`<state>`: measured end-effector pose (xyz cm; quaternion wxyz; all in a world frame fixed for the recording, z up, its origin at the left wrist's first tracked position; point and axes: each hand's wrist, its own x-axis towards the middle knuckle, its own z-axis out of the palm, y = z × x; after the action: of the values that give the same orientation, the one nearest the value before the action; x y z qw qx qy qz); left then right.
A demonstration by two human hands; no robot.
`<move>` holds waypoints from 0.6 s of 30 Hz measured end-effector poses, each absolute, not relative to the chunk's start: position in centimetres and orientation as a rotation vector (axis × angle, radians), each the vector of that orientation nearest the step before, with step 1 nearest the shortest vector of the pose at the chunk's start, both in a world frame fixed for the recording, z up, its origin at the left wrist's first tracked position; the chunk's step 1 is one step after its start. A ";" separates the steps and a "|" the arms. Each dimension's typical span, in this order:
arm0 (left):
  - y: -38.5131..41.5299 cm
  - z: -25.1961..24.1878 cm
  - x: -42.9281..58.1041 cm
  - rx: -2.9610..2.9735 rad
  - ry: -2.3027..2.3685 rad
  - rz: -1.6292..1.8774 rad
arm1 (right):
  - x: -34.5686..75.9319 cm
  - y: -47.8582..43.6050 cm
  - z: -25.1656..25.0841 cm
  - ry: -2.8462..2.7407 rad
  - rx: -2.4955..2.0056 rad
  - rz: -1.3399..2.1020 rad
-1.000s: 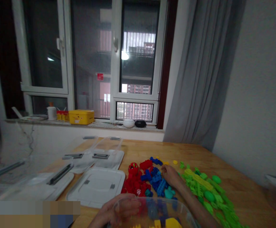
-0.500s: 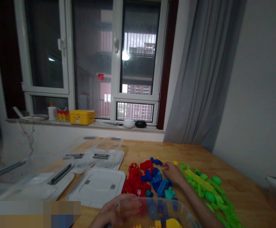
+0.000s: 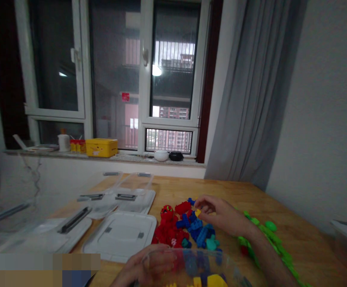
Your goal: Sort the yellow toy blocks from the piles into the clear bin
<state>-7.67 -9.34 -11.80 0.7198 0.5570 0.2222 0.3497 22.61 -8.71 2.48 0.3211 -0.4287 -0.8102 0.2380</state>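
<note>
My right hand [image 3: 225,217], right of centre, low: fingers half-curled, yellow piece [image 3: 198,213] by thumb tip; whether pinched, cannot tell. My left hand [image 3: 145,261], bottom centre: fingers straight, at wall of clear tub [image 3: 231,264]; grip cannot tell. Yellow blocks [image 3: 217,280] inside, bottom edge. Red pieces [image 3: 166,230], blue pieces [image 3: 196,226] just beyond. Left of centre, red sticker [image 3: 125,97], yellow box [image 3: 101,148]: markings too small to read.

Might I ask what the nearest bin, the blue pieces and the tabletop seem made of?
Nearest bin: likely clear, smooth plastic, as blue pieces show through. Those pieces: probably moulded plastic, low-gloss, blocky, each evenly coloured. Tabletop: wood or wood-look laminate, faintly glossy, with grainlike streaks.
</note>
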 end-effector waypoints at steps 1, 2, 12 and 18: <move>-9.2 -12.0 -7.7 1.227 0.485 0.785 | 22.3 -9.7 3.1 -2.166 -1.112 0.603; -9.1 -12.2 -7.8 1.220 0.481 0.795 | 21.9 -10.6 3.7 -2.199 -1.107 0.594; -9.3 -12.6 -7.5 1.138 0.470 0.865 | 20.0 -15.4 4.2 -2.573 -1.092 0.602; -9.5 -11.2 -7.3 1.263 0.595 0.831 | 19.0 -16.0 3.9 -2.738 -1.000 0.686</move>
<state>-7.32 -9.47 -11.20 0.6878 0.5644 0.2659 0.3712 19.01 -15.99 3.94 0.0735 -0.3331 -0.9118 0.2285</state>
